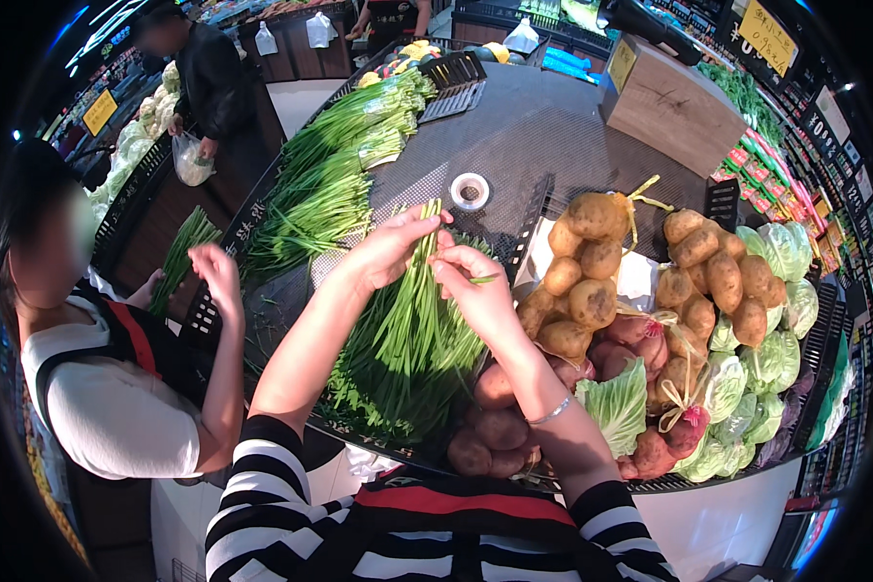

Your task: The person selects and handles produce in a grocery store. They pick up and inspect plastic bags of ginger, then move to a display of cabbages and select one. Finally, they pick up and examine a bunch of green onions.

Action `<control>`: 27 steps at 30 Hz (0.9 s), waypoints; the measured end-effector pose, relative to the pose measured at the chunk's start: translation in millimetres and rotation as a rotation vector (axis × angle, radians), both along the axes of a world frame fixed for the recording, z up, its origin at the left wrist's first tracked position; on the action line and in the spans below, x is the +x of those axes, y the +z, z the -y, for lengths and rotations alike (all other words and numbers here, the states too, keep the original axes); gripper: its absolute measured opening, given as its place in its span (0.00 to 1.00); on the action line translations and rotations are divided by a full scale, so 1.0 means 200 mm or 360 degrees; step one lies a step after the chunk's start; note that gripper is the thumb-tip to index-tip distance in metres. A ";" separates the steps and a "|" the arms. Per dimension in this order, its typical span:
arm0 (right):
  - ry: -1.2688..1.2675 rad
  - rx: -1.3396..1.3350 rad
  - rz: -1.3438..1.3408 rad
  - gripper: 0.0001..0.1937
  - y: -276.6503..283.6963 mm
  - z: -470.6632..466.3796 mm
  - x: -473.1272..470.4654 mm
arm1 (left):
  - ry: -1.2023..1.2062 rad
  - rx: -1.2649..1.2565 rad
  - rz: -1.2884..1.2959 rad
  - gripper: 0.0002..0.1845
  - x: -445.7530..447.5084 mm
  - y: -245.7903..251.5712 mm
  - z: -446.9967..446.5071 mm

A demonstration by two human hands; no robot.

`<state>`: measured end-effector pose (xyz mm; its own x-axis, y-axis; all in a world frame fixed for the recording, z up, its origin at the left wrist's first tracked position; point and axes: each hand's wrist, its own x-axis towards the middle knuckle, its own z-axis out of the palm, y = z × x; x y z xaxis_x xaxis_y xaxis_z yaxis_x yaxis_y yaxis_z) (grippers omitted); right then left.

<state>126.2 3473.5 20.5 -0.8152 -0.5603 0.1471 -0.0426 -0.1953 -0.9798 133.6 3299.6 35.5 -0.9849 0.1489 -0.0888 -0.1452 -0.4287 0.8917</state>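
My left hand (pixel 396 247) is closed around the upper part of a bunch of long green stalks, likely garlic chives (pixel 416 313). The bunch stands over a loose pile of the same greens (pixel 371 393) on the black display stand. At the right side of the bunch, my right hand (pixel 473 273) pinches a thin green stalk between thumb and fingers. Just beyond my hands lies a roll of tape (pixel 469 192). Tied bundles of the greens (pixel 320 189) lie in a row at the back left.
Bagged potatoes (pixel 596 262), red onions (pixel 629 342) and cabbages (pixel 764 371) fill the right side. A wooden box (pixel 673 109) stands at the back right. At my left, a co-worker (pixel 116 385) holds another green bunch (pixel 185 254). Another person (pixel 214 80) carries a plastic bag farther back.
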 end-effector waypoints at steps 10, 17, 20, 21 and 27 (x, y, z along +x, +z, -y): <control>-0.0281 -0.0285 -0.0140 0.07 0.15 0.00 -0.20 | -0.0226 -0.0197 -0.0071 0.10 0.17 -0.12 -0.11; 0.0346 0.0040 -0.0230 0.07 0.11 0.15 -0.17 | -0.0219 -0.0453 -0.0022 0.11 0.28 -0.17 -0.20; 0.0125 -0.0242 0.0147 0.08 0.13 0.04 -0.22 | -0.0004 -0.0345 0.0138 0.10 0.38 -0.12 -0.17; 0.0029 -0.0383 0.0236 0.08 0.13 -0.02 -0.25 | 0.0081 -0.0130 0.0184 0.08 0.41 -0.08 -0.12; -0.0054 0.0333 0.0301 0.07 -0.01 -0.25 -0.21 | 0.0563 -0.0151 0.0076 0.06 0.57 0.14 0.06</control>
<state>83.9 3523.6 19.4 -0.8358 -0.5345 -0.1255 0.1420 0.0103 -0.9898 248.0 3287.9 63.7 -0.9684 -0.2111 -0.1328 -0.0450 -0.3758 0.9256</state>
